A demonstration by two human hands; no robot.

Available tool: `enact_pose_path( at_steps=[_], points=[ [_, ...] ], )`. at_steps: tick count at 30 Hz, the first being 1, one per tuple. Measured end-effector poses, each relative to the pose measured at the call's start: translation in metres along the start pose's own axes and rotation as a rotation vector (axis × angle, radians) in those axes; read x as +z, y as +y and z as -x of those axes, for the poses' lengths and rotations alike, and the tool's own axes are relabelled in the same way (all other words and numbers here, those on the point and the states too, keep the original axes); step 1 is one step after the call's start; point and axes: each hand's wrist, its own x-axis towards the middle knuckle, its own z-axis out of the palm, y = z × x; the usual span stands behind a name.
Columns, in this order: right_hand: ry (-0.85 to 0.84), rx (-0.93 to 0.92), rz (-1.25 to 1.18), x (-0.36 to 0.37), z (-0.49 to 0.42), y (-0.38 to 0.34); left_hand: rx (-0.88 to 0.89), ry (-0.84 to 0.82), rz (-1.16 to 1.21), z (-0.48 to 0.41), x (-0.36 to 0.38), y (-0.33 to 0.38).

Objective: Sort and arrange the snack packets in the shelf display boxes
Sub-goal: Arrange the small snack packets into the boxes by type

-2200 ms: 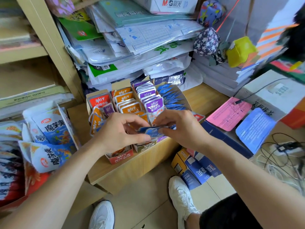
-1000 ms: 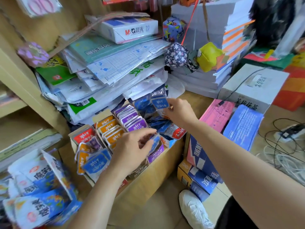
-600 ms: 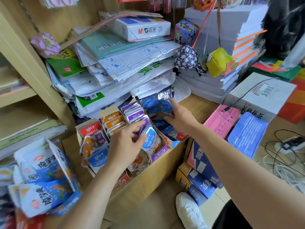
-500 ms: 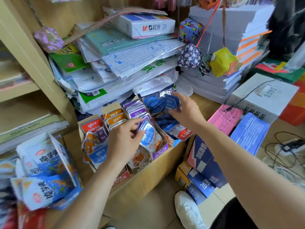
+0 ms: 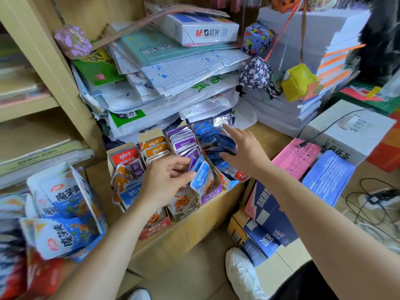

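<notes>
Four narrow display boxes stand side by side on the wooden shelf: a red box with mixed loose packets, orange packets, purple packets and dark blue packets at the right. My left hand pinches a few light-blue snack packets between thumb and fingers at the front of the purple box. Over the blue packets in the rightmost box lies my right hand, fingers straight and spread, holding nothing.
Piled stationery packs crowd right behind the boxes. Large blue-white snack bags lie at the left. Pink and blue paper packs, a white box and cables are at the right. Cartons and my shoe are below.
My right hand carried blue packets to the rightmost box, let them go and now lies open on them. My left hand shifted its light-blue packets to the front of the purple box.
</notes>
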Motion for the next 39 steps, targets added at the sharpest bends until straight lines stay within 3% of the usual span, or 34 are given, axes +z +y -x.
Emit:
enact_pose_path(
  at_steps=[3,7,16,27,34,39],
  points=[
    [0.086,-0.189,-0.033,-0.010,0.013,-0.013,-0.031,-0.024,0.102,0.002,0.002,0.002],
    [-0.087,-0.356,-0.084,-0.007,0.029,-0.029,-0.056,-0.053,0.174,0.002,0.002,0.003],
    [-0.134,-0.276,-0.216,-0.012,0.034,-0.027,-0.151,-0.138,0.250,0.003,0.000,-0.005],
    [-0.170,-0.318,-0.156,-0.009,0.036,-0.031,-0.071,-0.091,0.126,0.003,0.006,-0.006],
    [-0.166,-0.388,-0.050,-0.009,0.037,-0.029,-0.015,0.136,0.048,0.004,0.002,-0.002],
    [-0.077,-0.305,-0.187,-0.027,0.038,-0.023,0.112,0.315,-0.048,0.002,-0.012,-0.003]
  ],
)
